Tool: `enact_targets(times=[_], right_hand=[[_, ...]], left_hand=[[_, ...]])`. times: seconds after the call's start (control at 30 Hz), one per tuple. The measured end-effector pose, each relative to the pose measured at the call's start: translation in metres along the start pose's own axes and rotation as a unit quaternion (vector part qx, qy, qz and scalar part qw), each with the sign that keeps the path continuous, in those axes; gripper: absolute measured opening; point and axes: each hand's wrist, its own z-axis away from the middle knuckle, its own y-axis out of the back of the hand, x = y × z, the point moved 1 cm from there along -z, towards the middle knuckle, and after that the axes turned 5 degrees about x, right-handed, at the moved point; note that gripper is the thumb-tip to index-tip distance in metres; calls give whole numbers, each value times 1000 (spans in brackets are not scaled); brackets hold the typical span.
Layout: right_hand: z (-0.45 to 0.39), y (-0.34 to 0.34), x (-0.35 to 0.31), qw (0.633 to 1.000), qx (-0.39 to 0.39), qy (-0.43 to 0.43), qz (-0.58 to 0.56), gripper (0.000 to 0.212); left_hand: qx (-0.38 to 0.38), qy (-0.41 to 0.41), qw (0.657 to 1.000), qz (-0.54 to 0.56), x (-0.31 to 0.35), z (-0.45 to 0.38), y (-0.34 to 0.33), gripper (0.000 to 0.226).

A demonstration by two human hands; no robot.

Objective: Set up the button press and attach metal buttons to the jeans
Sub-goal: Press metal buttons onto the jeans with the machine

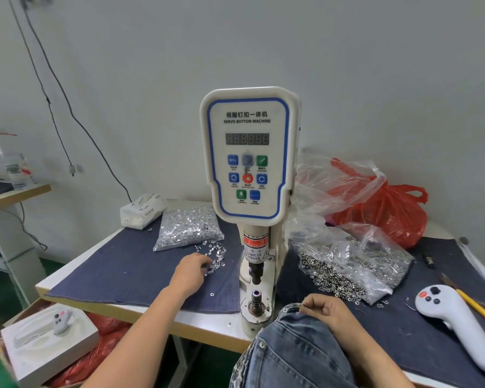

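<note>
Jeans [297,351]: at 6 o'clock, waistband bunched just beside the button press [248,152] lower die [256,299].
Step, as judged: fetching a tack for the next button.
Left hand [189,273]: fingers curled down into the loose tacks [214,254] at 9 o'clock of the die; whether one is pinched cannot be told.
Right hand [324,308]: fingers clamped on the waistband.
Next: seat the tack on the die, lay denim over it on the counter [118,264].

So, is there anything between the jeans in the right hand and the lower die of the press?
Nothing visible. The right hand pinches the jeans waistband just right of the lower die; the gap between them looks open, and the die's top is bare.
</note>
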Motion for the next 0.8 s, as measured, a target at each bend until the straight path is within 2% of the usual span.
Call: enact_targets(times=[0.3, 0.53, 0.73, 0.8], right_hand=[[0, 0, 0, 1000, -5, 4, -1, 12], [1, 0, 1, 1000, 1, 2, 9, 13], [1, 0, 0, 1000, 1, 10, 14, 11], [1, -1, 1, 1000, 3, 11, 15, 12]], left_hand=[[-17, 48, 999, 9, -5, 1, 6, 10], [10, 96, 982, 161, -5, 12, 16, 6], [-18, 52, 981, 188, 9, 28, 14, 13], [-5, 45, 980, 192, 16, 33, 10, 15]])
